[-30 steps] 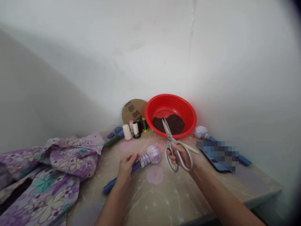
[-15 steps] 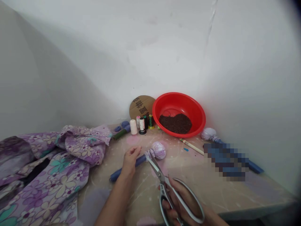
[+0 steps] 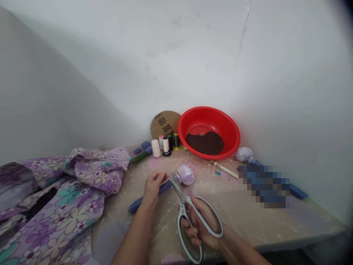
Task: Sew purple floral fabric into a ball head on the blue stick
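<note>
My right hand [image 3: 200, 224] grips large scissors [image 3: 182, 198] by their pale loop handles, fingers through the loops. Their blade tips point up and left, at the neck of a stick with a round, flower-patterned cloth head [image 3: 185, 175] and a blue wrapped handle [image 3: 165, 187]. Beside that neck my left hand [image 3: 152, 187] is closed in a pinch on what looks like a thin pale thread, its strand barely visible near the blades. The left forearm passes over part of the blue handle, which lies on the table.
A red basin [image 3: 209, 110] holding dark grains stands against the wall. Several thread spools [image 3: 156, 148] and a cardboard disc [image 3: 162, 127] are beside it. Flowered cloth [image 3: 63, 206] is heaped at left. A second cloth-headed stick [image 3: 244, 154] and a pale wooden stick [image 3: 226, 170] lie at right.
The scissors and my right hand have moved left, bringing the blade tips nearer my left fingers. My left hand keeps its pinch in almost the same place. The cloth-headed stick stays put.
</note>
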### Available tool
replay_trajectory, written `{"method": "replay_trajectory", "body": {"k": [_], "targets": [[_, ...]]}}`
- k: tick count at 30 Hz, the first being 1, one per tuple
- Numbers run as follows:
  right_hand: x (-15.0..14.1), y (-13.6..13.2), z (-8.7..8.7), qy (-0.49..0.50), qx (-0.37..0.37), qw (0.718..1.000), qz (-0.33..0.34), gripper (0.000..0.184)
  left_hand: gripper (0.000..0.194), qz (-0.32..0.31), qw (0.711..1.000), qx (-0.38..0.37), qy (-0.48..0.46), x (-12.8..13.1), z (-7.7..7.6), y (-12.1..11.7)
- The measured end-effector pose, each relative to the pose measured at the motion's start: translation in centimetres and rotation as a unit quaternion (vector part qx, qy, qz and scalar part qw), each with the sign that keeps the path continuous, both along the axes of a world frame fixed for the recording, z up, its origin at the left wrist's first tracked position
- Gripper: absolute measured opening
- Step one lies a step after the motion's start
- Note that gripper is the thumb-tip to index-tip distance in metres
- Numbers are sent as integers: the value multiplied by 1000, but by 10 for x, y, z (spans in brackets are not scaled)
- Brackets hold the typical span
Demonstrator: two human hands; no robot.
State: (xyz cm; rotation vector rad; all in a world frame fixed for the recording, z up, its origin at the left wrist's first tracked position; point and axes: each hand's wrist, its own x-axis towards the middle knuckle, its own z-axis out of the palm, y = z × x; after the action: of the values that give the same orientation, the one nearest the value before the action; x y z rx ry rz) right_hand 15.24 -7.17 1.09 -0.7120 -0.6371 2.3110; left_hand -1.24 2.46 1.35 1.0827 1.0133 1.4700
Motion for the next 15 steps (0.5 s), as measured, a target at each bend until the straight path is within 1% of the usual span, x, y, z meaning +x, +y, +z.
{"method": "replay_trajectory", "body": {"k": [3,7,10,12,15], "targets": [[-1,3,0,-1,2,1000,0,51,24,-1,1000,-1,-3,0,-1,0],[-2,7,0,1,-22,1000,3,48,23,-8,1000,-5,-5,1,-1,0],[-5,8,1,-15,-38,999,-18,45,22,-11,1000,-4,-5,0,0,0],[-6,6,2,-28,-35,998,-33,45,22,-15,1000,-1,-6,0,1,-1],[-4,3,4,-62,-11,997,-35,49,24,-21,1000,2,-5,-1,3,-1]]}}
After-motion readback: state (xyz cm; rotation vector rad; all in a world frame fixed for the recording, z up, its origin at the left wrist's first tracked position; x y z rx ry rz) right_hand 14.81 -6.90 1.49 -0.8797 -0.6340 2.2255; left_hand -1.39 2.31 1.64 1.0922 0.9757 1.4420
